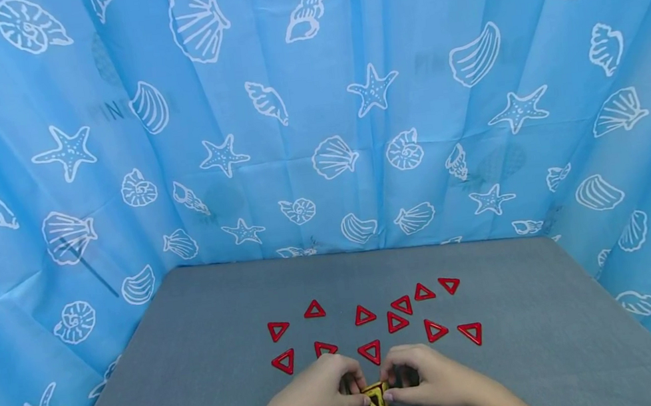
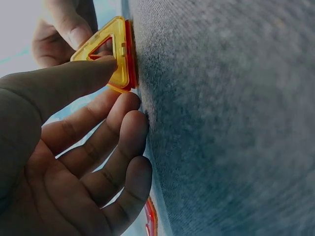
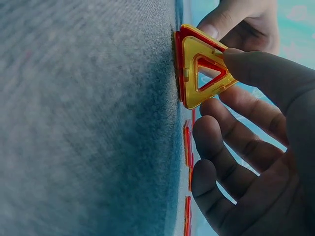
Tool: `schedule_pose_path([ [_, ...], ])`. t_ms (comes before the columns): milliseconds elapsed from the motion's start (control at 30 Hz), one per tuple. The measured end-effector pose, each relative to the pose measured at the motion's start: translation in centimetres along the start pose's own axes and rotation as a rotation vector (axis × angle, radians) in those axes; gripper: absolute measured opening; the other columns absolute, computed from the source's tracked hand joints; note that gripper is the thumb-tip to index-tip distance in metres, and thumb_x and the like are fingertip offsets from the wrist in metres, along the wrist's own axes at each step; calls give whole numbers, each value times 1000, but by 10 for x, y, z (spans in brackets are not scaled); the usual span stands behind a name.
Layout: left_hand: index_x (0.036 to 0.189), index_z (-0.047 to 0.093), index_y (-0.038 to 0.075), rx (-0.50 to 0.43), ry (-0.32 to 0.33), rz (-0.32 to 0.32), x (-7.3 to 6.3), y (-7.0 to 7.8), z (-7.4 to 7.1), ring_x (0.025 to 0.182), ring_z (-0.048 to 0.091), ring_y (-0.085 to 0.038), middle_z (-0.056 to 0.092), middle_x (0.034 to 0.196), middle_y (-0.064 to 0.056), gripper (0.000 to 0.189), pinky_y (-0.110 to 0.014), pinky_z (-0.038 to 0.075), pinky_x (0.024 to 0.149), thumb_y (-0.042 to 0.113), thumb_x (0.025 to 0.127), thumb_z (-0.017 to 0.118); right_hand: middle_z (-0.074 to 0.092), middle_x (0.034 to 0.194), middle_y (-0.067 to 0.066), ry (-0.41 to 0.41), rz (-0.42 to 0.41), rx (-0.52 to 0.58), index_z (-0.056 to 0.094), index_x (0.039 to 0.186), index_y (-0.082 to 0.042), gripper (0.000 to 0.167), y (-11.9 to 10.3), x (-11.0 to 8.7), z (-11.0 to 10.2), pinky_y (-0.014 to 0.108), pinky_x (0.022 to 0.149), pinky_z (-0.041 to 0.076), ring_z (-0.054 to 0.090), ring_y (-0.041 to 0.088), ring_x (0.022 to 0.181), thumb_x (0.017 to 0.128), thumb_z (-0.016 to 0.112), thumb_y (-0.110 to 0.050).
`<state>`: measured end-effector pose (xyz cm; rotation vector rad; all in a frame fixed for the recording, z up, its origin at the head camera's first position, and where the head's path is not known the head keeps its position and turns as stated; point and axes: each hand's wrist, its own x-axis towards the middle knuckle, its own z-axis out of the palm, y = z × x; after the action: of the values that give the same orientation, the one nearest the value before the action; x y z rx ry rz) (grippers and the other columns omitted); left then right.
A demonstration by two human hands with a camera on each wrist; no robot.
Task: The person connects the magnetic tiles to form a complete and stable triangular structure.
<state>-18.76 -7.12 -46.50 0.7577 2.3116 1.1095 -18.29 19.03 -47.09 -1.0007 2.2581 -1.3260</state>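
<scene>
At the front of the table, both hands hold a small cluster of triangular magnetic tiles. Yellow triangle tiles [image 1: 375, 397] stand upright and lean together, with red edging beside and below them. My left hand [image 1: 325, 389] pinches one yellow triangle tile [image 2: 119, 42], its thumb across the face and forefinger behind. From the other side my right hand [image 1: 432, 377] pinches another yellow triangle tile [image 3: 193, 55] between thumb and forefinger. The remaining fingers of both hands are loosely bent. How the tiles join behind the fingers is partly hidden.
Several red triangle tiles lie flat and scattered beyond the hands, among them one red tile [image 1: 370, 352] just past the fingertips and another [image 1: 470, 333] to the right. The grey cloth-covered table [image 1: 160, 396] meets a blue shell-print curtain [image 1: 316, 117] at back and sides.
</scene>
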Motion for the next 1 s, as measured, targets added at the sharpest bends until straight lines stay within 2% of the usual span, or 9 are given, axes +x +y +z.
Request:
schedule_pose_path([
  [133, 87, 75, 20, -9, 16, 24, -1, -3, -5, 64, 59, -3, 67, 75, 10, 10, -21, 47, 60, 16, 91, 83, 70, 95, 7, 1, -1, 7, 72, 108, -15, 13, 2, -1, 0, 23, 66, 55, 60, -2, 75, 100, 76, -25],
  [267, 91, 74, 22, 8, 51, 11, -4, -6, -18, 66, 59, -4, 67, 78, 10, 9, -23, 48, 62, 22, 93, 83, 68, 92, -2, 14, -15, 24, 73, 109, -12, 14, 6, 0, -1, 22, 64, 54, 59, -2, 74, 101, 75, -23],
  [433, 95, 74, 17, 49, 126, 10, -9, -13, -36, 69, 60, -7, 67, 81, 8, 9, -26, 50, 64, 22, 95, 82, 70, 91, 6, 28, -55, 52, 74, 111, -7, 15, 8, 3, -4, 23, 64, 54, 59, 0, 73, 103, 72, -19],
  [567, 101, 75, 12, 105, 204, 2, -8, -19, -44, 73, 61, -9, 67, 87, 6, 14, -28, 50, 67, 23, 95, 82, 72, 94, 9, 58, -47, 42, 74, 111, -7, 16, 7, 2, -9, 26, 66, 55, 62, 4, 74, 103, 71, -20],
  [667, 106, 75, 13, 144, 257, -29, -7, -24, -46, 77, 60, -11, 67, 97, 2, 19, -30, 51, 69, 24, 94, 83, 73, 95, 8, 86, -18, 18, 73, 111, -8, 16, 7, 3, -13, 27, 67, 56, 64, 7, 74, 103, 71, -22],
  [833, 117, 73, 10, 207, 339, -84, -6, -26, -43, 94, 59, -18, 65, 107, -4, 35, -40, 53, 79, 26, 89, 87, 70, 101, 6, 141, 4, -75, 73, 115, -8, 20, 10, 10, -16, 27, 70, 55, 63, 7, 78, 101, 75, -22],
  [900, 123, 72, 7, 226, 354, -119, -6, -27, -42, 97, 59, -19, 64, 107, -5, 43, -44, 53, 82, 26, 88, 88, 69, 104, 8, 153, 17, -108, 73, 117, -8, 23, 12, 14, -17, 27, 70, 54, 62, 7, 80, 99, 76, -22],
  [1000, 128, 71, 4, 248, 341, -164, -4, -28, -40, 97, 58, -18, 63, 107, -5, 48, -45, 55, 84, 26, 88, 88, 68, 110, 13, 145, 54, -123, 73, 122, -8, 28, 15, 18, -18, 26, 72, 54, 62, 8, 81, 98, 78, -22],
])
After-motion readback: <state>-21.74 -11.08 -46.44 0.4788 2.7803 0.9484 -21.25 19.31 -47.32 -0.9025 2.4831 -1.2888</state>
